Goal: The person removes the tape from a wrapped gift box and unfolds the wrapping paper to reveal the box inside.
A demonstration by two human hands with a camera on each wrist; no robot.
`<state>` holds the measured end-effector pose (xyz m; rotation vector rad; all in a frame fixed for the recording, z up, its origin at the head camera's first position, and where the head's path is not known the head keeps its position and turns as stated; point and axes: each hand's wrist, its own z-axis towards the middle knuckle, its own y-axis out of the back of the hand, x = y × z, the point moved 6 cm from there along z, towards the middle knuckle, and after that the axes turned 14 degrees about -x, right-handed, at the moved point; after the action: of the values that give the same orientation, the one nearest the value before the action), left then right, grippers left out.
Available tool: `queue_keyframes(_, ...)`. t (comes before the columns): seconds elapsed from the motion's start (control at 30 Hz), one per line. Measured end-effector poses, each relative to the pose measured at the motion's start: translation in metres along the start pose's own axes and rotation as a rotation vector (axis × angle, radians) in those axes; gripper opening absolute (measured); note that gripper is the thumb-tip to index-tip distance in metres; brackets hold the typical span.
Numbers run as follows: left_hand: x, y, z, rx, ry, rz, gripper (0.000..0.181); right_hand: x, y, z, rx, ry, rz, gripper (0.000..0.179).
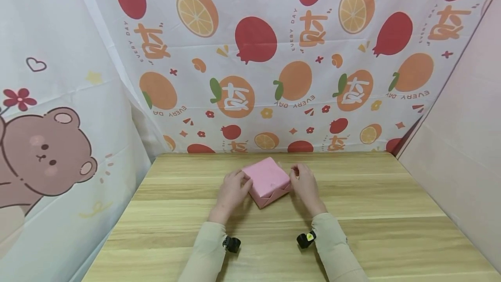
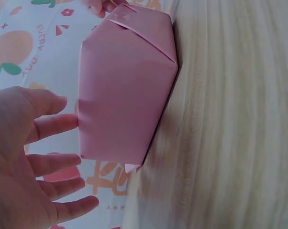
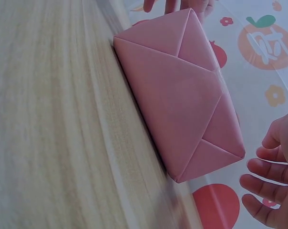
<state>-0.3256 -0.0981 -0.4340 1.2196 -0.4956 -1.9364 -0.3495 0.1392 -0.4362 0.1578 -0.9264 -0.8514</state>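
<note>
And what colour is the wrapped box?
The box is pink; the right wrist view shows it best.

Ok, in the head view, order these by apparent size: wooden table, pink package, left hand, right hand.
1. Wooden table
2. Pink package
3. Left hand and right hand: about alike, so unranked against each other.

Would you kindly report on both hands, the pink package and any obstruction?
Left hand beside pink package, fingers spread. Right hand at opposite side, fingers curved. Package wrapped, on wood-grain table. No obstruction visible.
</note>
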Motion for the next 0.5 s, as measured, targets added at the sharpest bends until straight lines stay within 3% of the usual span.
queue_keyframes(0.2, -0.0002, -0.0019, 0.0012, 0.004, -0.001, -0.031, 0.016, 0.0009, -0.0012, -0.0006, -0.005, 0.024, -0.006, 0.011)
queue_keyframes(0.5, 0.0065, -0.0018, -0.0001, -0.018, -0.012, 0.024, 0.028, 0.0084, -0.0028, -0.0038, -0.009, 0.072, 0.000, 0.008)
